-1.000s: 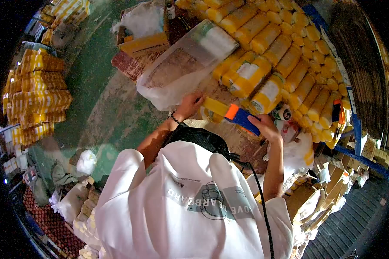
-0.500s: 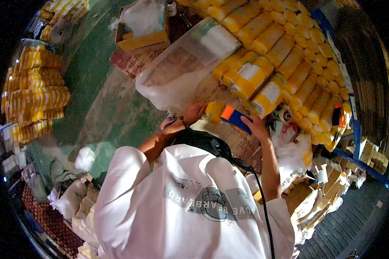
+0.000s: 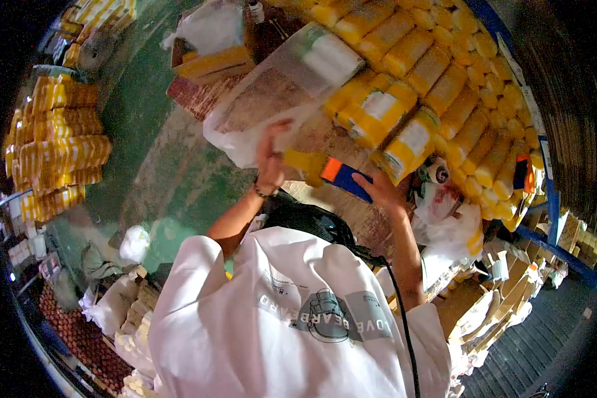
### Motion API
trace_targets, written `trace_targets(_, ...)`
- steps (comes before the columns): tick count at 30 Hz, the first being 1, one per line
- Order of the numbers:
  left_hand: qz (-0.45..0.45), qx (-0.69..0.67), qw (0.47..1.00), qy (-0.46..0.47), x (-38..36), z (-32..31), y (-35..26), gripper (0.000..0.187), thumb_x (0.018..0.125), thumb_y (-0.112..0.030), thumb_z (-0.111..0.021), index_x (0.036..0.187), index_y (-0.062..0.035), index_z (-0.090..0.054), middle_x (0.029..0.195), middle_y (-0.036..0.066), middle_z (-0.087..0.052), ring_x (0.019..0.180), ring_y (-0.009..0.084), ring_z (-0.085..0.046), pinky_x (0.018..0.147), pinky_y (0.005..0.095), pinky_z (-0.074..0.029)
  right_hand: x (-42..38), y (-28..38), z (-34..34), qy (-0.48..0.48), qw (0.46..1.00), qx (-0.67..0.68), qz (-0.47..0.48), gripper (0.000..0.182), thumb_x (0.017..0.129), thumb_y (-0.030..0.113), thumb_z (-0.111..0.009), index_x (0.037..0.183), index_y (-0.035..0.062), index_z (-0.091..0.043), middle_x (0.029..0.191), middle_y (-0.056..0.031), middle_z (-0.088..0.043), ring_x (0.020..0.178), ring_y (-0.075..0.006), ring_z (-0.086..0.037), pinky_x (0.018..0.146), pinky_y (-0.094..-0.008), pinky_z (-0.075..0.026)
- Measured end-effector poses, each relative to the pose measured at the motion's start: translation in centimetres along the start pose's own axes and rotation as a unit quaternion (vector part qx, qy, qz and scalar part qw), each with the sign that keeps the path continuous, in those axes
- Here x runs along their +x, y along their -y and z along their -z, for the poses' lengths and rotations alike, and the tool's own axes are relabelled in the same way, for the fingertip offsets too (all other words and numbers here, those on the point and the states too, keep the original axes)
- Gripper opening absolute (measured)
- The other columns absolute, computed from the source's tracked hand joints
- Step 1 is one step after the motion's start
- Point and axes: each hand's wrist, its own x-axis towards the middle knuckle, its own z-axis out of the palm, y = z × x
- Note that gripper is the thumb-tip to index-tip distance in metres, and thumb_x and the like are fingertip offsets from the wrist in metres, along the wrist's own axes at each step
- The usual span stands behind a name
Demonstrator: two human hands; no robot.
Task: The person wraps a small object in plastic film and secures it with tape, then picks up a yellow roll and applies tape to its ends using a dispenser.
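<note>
A blue-and-orange tape dispenser [image 3: 351, 182] is gripped in my right hand [image 3: 382, 191], with fingers and thumb wrapped around its blue end. Yellow packing tape [image 3: 305, 164] shows at the dispenser's far end, reaching toward my left wrist. My left hand [image 3: 270, 156] is slightly blurred; its fingers stretch out over the near end of a large clear plastic bag [image 3: 265, 109]. White rolled items [image 3: 331, 60] show inside the bag's far end. Just beyond the dispenser lies a yellow-taped package [image 3: 408, 146] with a white label.
Yellow-wrapped packages [image 3: 428, 69] are stacked at the upper right, and more [image 3: 60, 146] stand at the far left. An open cardboard box [image 3: 215, 63] holds white plastic at the back. Crumpled plastic bags [image 3: 454, 229] and flattened cardboard lie to my right, near a blue metal frame [image 3: 550, 212].
My left hand has lifted away from the tape end, moving left and forward over the bag with fingers extended. The dispenser in my right hand has shifted slightly left.
</note>
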Motion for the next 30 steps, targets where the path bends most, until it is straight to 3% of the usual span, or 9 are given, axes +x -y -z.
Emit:
trace_targets(1,-0.012,-0.079,0.987,-0.141,0.4,0.7,-1.5,0.051,0.09,-0.035,-0.052,0.126,0.0013,-0.057,0.135,0.022,-0.056,0.125,0.0351,-0.054,0.108,0.046,-0.039,-0.4,0.4,0.2,-0.001,1.0,-0.004,0.009,0.051,0.094,0.051,-0.059,0.103,0.0028,-0.072,0.092,-0.0187,-0.07,0.087,-0.032,-0.067,0.084,-0.0446,-0.051)
trace_targets(3,-0.07,-0.036,0.989,-0.124,1.2,1.4,-3.5,0.052,0.091,-0.037,-0.05,0.124,0.0021,-0.057,0.136,0.021,-0.055,0.125,0.034,-0.054,0.106,0.0461,-0.04,-0.7,1.0,0.7,0.011,1.0,0.023,-0.011,0.049,0.094,0.05,-0.06,0.101,0.0027,-0.073,0.09,-0.0183,-0.07,0.085,-0.031,-0.067,0.083,-0.0442,-0.051)
trace_targets(5,-0.13,0.134,0.967,0.176,2.7,0.9,-6.2,0.048,0.094,-0.035,-0.047,0.124,0.0009,-0.057,0.14,0.021,-0.052,0.13,0.0345,-0.05,0.109,0.0457,-0.038,-0.8,1.0,0.6,0.028,0.998,0.046,-0.024,0.048,0.094,0.048,-0.061,0.099,0.0026,-0.073,0.088,-0.018,-0.07,0.083,-0.03,-0.067,0.081,-0.0438,-0.051)
trace_targets(7,-0.139,0.207,0.947,0.2,0.8,-1.6,-3.5,0.049,0.099,-0.034,-0.042,0.133,0.0,-0.053,0.147,0.02,-0.046,0.135,0.0361,-0.044,0.112,0.0457,-0.034,-0.9,0.9,0.4,-0.042,0.997,0.04,0.058,0.045,0.093,0.046,-0.062,0.099,0.0025,-0.073,0.086,-0.0162,-0.07,0.081,-0.0276,-0.067,0.076,-0.0426,-0.051)
trace_targets(11,-0.093,0.21,0.949,0.216,-1.9,-2.8,-0.9,0.057,0.104,-0.038,-0.038,0.148,-0.0006,-0.038,0.151,0.02,-0.042,0.138,0.0405,-0.04,0.115,0.0458,-0.029,0.6,-2.0,-0.6,-0.019,0.996,0.076,0.034,0.046,0.093,0.047,-0.063,0.098,0.0023,-0.072,0.083,-0.0148,-0.069,0.079,-0.0275,-0.066,0.076,-0.042,-0.051)
trace_targets(16,0.173,-0.195,0.962,0.086,-3.8,-6.2,4.2,0.056,0.107,-0.041,-0.03,0.145,-0.0031,-0.044,0.146,0.016,-0.049,0.133,0.0318,-0.048,0.113,0.0402,-0.032,0.3,-2.7,0.4,0.03,0.996,0.088,0.001,0.046,0.092,0.046,-0.065,0.097,0.0011,-0.07,0.089,-0.0149,-0.069,0.087,-0.0279,-0.066,0.082,-0.0425,-0.05)
trace_targets(25,0.252,-0.008,0.943,0.216,-3.8,-4.1,6.5,0.055,0.108,-0.039,-0.022,0.146,-0.0061,-0.044,0.149,0.015,-0.046,0.134,0.0273,-0.045,0.115,0.039,-0.03,0.2,-2.9,-0.5,0.001,0.987,0.159,-0.006,0.042,0.094,0.038,-0.065,0.114,0.0015,-0.068,0.109,-0.0131,-0.07,0.097,-0.0251,-0.065,0.089,-0.0388,-0.049)
trace_targets(28,0.162,0.121,0.962,0.183,-7.8,-2.9,16.2,0.053,0.108,-0.038,-0.026,0.146,-0.0064,-0.044,0.147,0.016,-0.046,0.135,0.0282,-0.044,0.115,0.0397,-0.03,-0.1,-2.8,-0.7,-0.04,0.988,0.145,0.025,0.041,0.095,0.038,-0.064,0.111,0.0009,-0.069,0.101,-0.0112,-0.072,0.091,-0.0237,-0.065,0.087,-0.0373,-0.049)
trace_targets(30,0.222,0.008,0.968,0.113,-7.6,-0.9,14.1,0.051,0.108,-0.036,-0.029,0.146,-0.0065,-0.044,0.147,0.015,-0.046,0.136,0.0285,-0.043,0.116,0.0402,-0.03,-0.6,-1.3,0.3,-0.036,0.993,0.107,0.022,0.041,0.095,0.039,-0.064,0.108,0.0006,-0.07,0.096,-0.01,-0.072,0.088,-0.023,-0.065,0.085,-0.0369,-0.049)
